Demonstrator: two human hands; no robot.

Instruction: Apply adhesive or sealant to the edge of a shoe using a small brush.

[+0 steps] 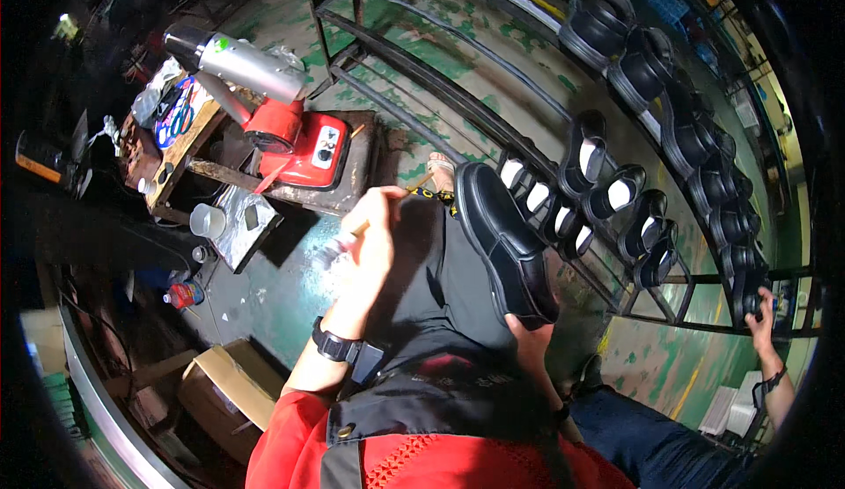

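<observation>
My right hand grips a black leather shoe by its heel end, over my lap. The shoe is tilted, with its toe pointing away from me and its upper and side seams showing. Left of the shoe, my left hand is closed on a thin tan stick, whose far end points toward the shoe's toe without clearly touching it. A crumpled, whitish see-through wad shows by the left palm; whether the hand holds it is unclear.
A red machine with a silver barrel stands ahead left on a small stand. Beside it are scissors and a white cup. Black shoes line a metal rack at right, where another person's hand touches one. A cardboard box sits lower left.
</observation>
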